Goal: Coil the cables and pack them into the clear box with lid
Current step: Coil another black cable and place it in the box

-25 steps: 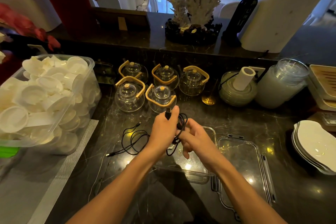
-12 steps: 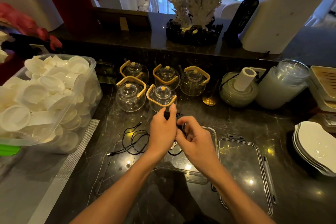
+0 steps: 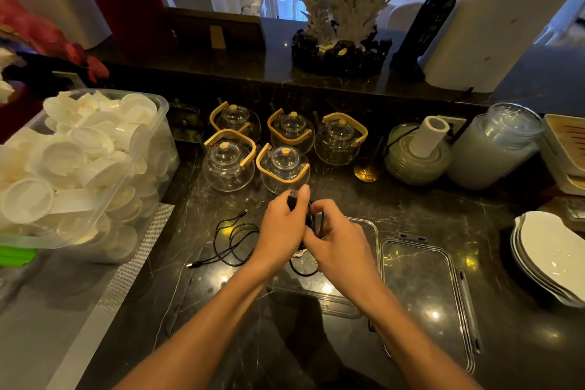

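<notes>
Black thin cable (image 3: 311, 222), bunched into upright loops, is pinched between the left hand (image 3: 281, 228) and right hand (image 3: 338, 244) just above the clear rectangular plastic box (image 3: 364, 225), its USB plug pointing up and away past the left thumb. By my judgement coiling is midway: a 2nd black cable (image 3: 231, 241) lies loose on the dark marble counter (image 3: 443, 206) left of the hands, the box looks empty, and its clear lid (image 3: 424, 294) lies flat beside it, long axis running toward the viewer.
</notes>
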Action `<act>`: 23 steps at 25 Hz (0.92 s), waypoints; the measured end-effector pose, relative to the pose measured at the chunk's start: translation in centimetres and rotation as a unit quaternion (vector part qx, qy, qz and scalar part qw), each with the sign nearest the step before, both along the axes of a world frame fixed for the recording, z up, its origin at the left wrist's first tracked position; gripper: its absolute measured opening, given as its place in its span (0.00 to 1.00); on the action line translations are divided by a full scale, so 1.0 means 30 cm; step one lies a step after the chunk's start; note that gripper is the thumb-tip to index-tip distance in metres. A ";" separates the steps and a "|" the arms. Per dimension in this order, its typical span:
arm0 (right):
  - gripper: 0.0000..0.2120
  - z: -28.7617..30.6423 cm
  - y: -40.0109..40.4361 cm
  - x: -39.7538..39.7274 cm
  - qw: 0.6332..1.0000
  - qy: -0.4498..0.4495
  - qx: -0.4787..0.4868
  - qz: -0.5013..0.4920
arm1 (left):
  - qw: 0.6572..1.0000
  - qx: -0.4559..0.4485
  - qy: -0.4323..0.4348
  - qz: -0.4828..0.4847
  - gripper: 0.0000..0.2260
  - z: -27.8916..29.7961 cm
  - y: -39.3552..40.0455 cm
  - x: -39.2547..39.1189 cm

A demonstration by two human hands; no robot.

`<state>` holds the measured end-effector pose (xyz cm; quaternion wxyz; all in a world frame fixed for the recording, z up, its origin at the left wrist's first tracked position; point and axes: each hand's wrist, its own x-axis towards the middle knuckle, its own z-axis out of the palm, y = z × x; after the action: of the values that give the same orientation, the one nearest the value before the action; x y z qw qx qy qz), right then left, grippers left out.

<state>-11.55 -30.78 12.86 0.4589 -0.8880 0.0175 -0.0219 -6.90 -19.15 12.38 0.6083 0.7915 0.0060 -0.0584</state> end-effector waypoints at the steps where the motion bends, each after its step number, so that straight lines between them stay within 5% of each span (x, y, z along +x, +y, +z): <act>1: 0.05 -0.002 -0.001 0.004 1.000 -0.003 -0.006 0.006 | 1.000 0.005 -0.005 -0.010 0.19 0.000 -0.001 -0.002; 4: 0.04 -0.014 0.001 0.004 0.998 -0.015 0.052 0.009 | 1.000 -0.008 0.002 0.001 0.19 -0.010 0.003 0.002; 6: 0.03 -0.001 -0.009 0.013 0.979 -0.012 0.200 -0.046 | 0.999 -0.005 0.022 0.025 0.19 -0.022 0.013 0.007; 9: 0.04 0.049 -0.084 0.054 0.914 -0.002 0.389 -0.120 | 0.999 0.019 0.046 0.006 0.19 -0.054 0.026 -0.005; 12: 0.06 0.072 -0.162 0.079 0.828 0.033 0.547 -0.123 | 0.994 -0.052 0.088 0.022 0.19 -0.068 0.027 -0.003; 16: 0.07 0.029 -0.179 0.082 0.773 0.129 0.597 -0.171 | 0.994 -0.079 0.061 0.042 0.18 -0.031 0.011 0.012; 18: 0.04 -0.001 -0.171 0.084 0.771 0.208 0.583 -0.154 | 0.994 -0.101 0.044 -0.002 0.18 -0.011 0.005 0.007; 23: 0.06 -0.026 -0.129 0.090 0.851 0.252 0.460 -0.021 | 0.996 -0.061 0.020 -0.056 0.19 -0.001 -0.003 -0.005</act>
<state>-8.86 -34.65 12.09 0.7940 -0.5503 0.1591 0.2035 -7.06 -19.23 12.35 0.6513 0.7504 -0.0302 -0.1082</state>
